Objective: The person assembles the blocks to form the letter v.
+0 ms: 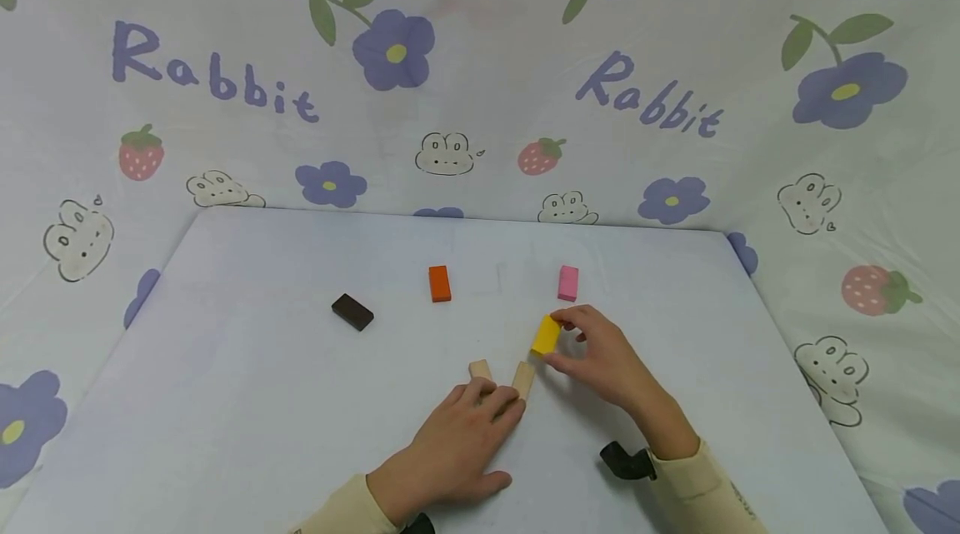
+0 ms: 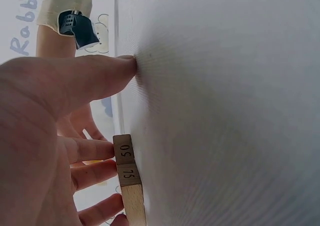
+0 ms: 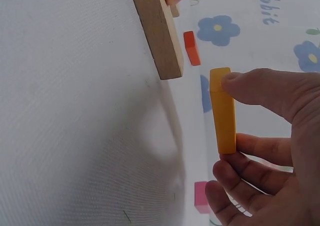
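My left hand [image 1: 461,438] lies palm down, its outstretched fingertips touching two plain wooden blocks [image 1: 523,381] on the table. In the left wrist view, printed ends of wooden blocks [image 2: 123,148] show under those fingers, and the thumb rests on the white surface. Between thumb and fingers, my right hand [image 1: 607,359] pinches a yellow block [image 1: 546,336] by its two ends, just beyond the right wooden block. The right wrist view shows the yellow block [image 3: 225,118] apart from the wooden block [image 3: 159,33]. Fingers cover part of the wooden blocks in the head view.
Farther back on the white table [image 1: 225,401] lie a dark brown block [image 1: 352,312], an orange block [image 1: 440,284] and a pink block [image 1: 568,283]. A printed cloth [image 1: 480,84] hangs behind the table's far edge.
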Tool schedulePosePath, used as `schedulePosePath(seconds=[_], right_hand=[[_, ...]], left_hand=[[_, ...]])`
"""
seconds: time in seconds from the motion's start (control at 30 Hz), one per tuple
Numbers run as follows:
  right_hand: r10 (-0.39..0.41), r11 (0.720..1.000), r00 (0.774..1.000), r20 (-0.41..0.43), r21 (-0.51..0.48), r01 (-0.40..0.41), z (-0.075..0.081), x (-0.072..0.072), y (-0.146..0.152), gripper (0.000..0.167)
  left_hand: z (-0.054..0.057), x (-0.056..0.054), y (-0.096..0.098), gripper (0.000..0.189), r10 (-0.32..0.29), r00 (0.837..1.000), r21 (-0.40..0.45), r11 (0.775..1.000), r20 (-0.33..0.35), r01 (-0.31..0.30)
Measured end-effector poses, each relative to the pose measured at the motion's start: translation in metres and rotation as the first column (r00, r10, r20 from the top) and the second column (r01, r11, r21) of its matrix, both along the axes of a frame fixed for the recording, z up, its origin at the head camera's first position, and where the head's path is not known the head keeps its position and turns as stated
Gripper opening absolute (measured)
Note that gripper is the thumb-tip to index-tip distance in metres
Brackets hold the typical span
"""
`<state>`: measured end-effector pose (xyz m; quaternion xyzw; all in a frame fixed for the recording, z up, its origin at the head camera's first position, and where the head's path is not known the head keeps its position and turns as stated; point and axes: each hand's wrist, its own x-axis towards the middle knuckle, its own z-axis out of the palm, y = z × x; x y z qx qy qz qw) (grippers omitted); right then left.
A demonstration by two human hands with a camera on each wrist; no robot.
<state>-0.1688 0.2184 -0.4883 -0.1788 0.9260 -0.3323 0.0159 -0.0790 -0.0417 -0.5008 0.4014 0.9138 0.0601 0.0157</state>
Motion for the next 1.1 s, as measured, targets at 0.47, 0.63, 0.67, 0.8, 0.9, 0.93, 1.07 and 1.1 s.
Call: schedulePosePath(seconds=[0.47, 0.63, 0.67, 0.8, 0.9, 0.93, 1.07, 1.1], right_hand=[[0.002, 1.000, 1.000, 0.016, 0.026, -0.002, -0.001, 0.000, -0.008, 0.059], [0.003, 0.999, 1.000, 0.028, 0.035, -0.004, -0.003, 0.000, -0.010, 0.059], [0.003, 0.999, 1.000, 0.031, 0.034, -0.004, -0.003, 0.000, -0.011, 0.059], [0.005, 1.000, 0.999, 0.050, 0.029, -0.006, -0.005, 0.000, -0.013, 0.058], [0.003, 0.999, 0.999, 0.051, 0.037, -0.005, -0.007, 0.001, -0.014, 0.058], [0.002, 0.999, 0.999, 0.050, 0.040, -0.004, -0.007, 0.001, -0.014, 0.058], [-0.003, 0.998, 0.999, 0.038, 0.056, 0.000, -0.008, 0.001, -0.015, 0.058], [-0.004, 0.998, 0.999, 0.036, 0.058, 0.002, -0.008, 0.001, -0.015, 0.058]], left_hand=[[0.001, 0.000, 0.000, 0.082, 0.004, 1.000, -0.012, 1.000, 0.019, -0.004], [0.001, 0.000, 0.000, 0.083, 0.008, 0.999, -0.021, 1.000, 0.031, -0.008], [0.001, 0.000, 0.001, 0.083, 0.009, 0.999, -0.022, 1.000, 0.034, -0.008], [0.002, -0.001, 0.001, 0.083, 0.011, 0.999, -0.027, 1.000, 0.044, -0.010], [0.002, -0.001, 0.001, 0.083, 0.011, 0.999, -0.028, 1.000, 0.050, -0.010], [0.002, -0.001, 0.001, 0.082, 0.011, 0.999, -0.027, 1.000, 0.050, -0.010], [0.002, -0.001, 0.001, 0.082, 0.011, 0.999, -0.026, 1.000, 0.049, -0.010], [0.002, -0.001, 0.001, 0.082, 0.011, 0.999, -0.026, 1.000, 0.047, -0.009]])
